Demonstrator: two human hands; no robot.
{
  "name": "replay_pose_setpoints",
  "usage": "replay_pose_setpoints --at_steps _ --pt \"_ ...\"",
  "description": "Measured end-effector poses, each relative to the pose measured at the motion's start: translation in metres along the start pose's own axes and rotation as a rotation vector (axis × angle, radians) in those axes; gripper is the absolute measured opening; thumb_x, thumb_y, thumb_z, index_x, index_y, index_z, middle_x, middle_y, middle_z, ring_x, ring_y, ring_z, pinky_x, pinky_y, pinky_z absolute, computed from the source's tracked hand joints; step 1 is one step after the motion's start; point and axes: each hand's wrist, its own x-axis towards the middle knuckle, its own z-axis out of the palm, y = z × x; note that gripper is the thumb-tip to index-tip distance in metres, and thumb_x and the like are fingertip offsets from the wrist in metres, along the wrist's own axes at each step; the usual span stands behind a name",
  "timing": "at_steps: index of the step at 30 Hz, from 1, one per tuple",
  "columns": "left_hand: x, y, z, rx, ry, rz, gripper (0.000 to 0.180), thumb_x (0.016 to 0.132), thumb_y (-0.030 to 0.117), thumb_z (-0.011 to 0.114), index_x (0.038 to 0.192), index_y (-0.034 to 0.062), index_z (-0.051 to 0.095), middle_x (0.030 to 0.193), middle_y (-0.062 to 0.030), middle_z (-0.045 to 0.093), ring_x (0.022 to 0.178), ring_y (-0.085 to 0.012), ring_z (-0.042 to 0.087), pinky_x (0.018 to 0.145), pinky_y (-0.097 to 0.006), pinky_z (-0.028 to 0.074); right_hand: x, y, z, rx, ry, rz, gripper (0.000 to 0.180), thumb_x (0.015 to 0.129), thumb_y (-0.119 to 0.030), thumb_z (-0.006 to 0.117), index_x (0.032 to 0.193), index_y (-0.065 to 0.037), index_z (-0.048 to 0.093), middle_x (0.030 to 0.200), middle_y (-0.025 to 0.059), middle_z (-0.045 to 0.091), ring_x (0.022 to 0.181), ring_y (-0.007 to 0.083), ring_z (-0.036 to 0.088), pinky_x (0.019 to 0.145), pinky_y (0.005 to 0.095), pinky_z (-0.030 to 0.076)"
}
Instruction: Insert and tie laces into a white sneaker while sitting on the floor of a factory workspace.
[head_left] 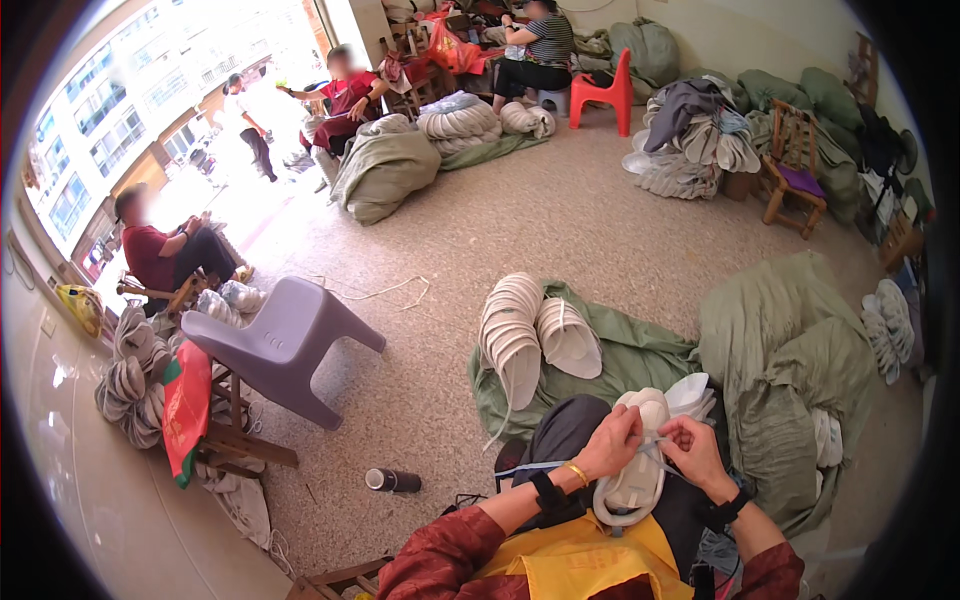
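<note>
Red-green printed bag (187, 405) hangs off wooden stool, left; red plastic bag (447, 45) far back by seated person.

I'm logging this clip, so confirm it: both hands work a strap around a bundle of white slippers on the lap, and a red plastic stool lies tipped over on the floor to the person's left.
Not quite. In the head view the tipped stool is pale purple, not red. The rest holds: left hand and right hand work a pale strap around the white slipper bundle on the lap.

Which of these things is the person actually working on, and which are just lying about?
In hand: white slipper bundle, pale strap, left hand, right hand.

Lying about: stacked slippers, grey plastic chair, dark bottle, red stool, green sacks.
</note>
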Motion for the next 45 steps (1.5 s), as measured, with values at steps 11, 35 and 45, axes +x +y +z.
replay_pose_setpoints --at_steps 11,35,45 --pt "-0.002 -0.015 -0.001 -0.127 -0.067 -0.131 0.013 0.087 0.0 0.066 0.095 0.0027 0.056 0.089 -0.0099 0.057 0.079 -0.0223 0.059 0.073 -0.034 0.05 -0.003 -0.001 -0.001 -0.001 -0.019 0.021 0.02 0.084 -0.001 0.074 0.103 0.001 0.069 0.082 -0.0002 0.067 0.07 0.0042 0.06 0.067 0.0201 0.051" --pt "0.004 0.001 -0.024 -0.411 -0.247 -0.331 0.013 0.093 0.0 0.068 0.1 0.0038 0.058 0.091 0.0009 0.052 0.078 -0.0072 0.051 0.07 -0.023 0.045 -0.005 -0.008 -0.002 0.049 0.006 -0.005 0.021 0.087 0.004 0.068 0.108 0.002 0.066 0.084 0.0021 0.065 0.07 0.0054 0.059 0.063 0.0232 0.051" --pt "0.012 0.0 -0.035 -0.489 -0.308 -0.486 0.012 0.093 -0.003 0.065 0.097 0.003 0.055 0.088 0.0018 0.053 0.077 -0.008 0.051 0.07 -0.024 0.045 0.003 -0.01 -0.007 -0.033 -0.05 -0.069 0.024 0.085 0.003 0.067 0.109 0.0 0.066 0.085 0.0028 0.064 0.074 0.0084 0.06 0.067 0.0247 0.052"
